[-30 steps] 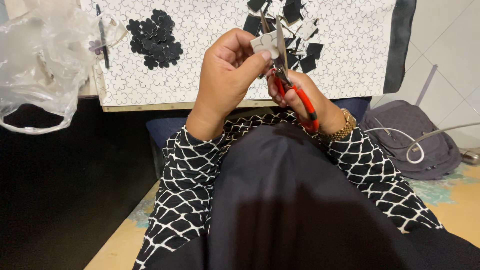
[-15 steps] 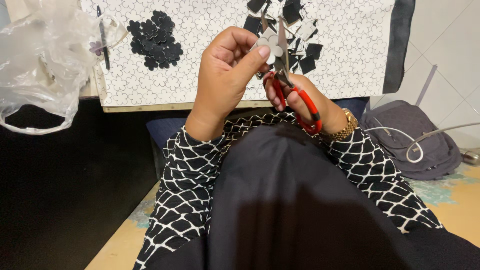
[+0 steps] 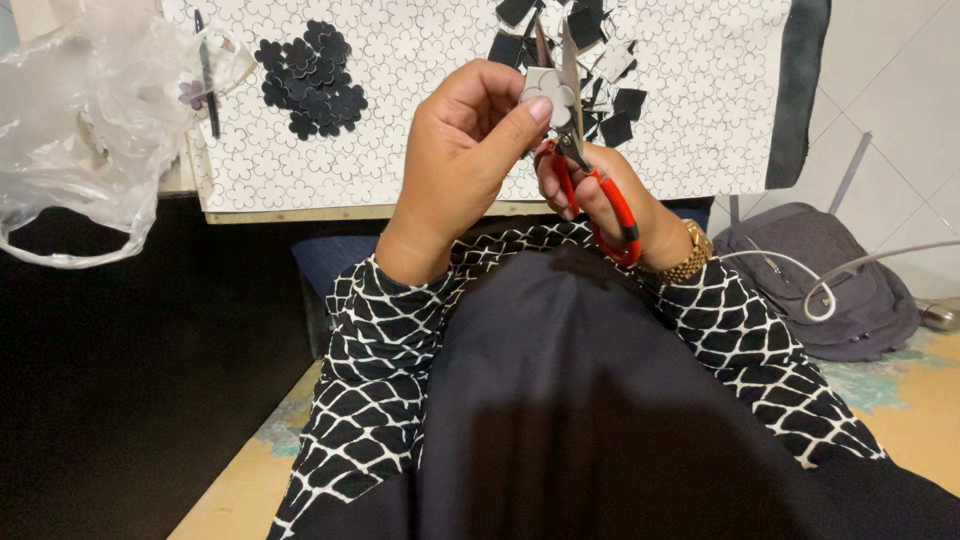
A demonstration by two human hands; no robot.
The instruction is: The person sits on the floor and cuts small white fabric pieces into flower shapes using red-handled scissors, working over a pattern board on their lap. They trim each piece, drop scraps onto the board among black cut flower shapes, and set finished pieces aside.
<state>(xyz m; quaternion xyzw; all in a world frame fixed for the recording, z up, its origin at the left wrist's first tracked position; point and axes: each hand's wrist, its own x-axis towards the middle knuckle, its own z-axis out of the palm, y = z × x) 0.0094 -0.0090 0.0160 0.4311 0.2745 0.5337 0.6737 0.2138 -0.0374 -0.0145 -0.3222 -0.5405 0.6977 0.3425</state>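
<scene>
Left hand (image 3: 455,165) pinches a small pale flower cutout (image 3: 550,88) above the lap, right hand (image 3: 600,195) closed through red-handled scissors (image 3: 590,180), blades parted at its edge — a pile of black flowers (image 3: 312,75) already lies cut on the patterned sheet (image 3: 420,140), with scraps (image 3: 590,45) beside it; much of the sheet remains uncut.

scissors (image 3: 590,180): glossy red plastic handles, shiny metal blades | bag (image 3: 80,120): thin clear crinkled plastic

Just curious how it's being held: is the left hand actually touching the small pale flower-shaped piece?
Touching. The head view shows the left hand pinching the small pale flower-shaped piece between thumb and fingertips, with no gap visible.
</scene>
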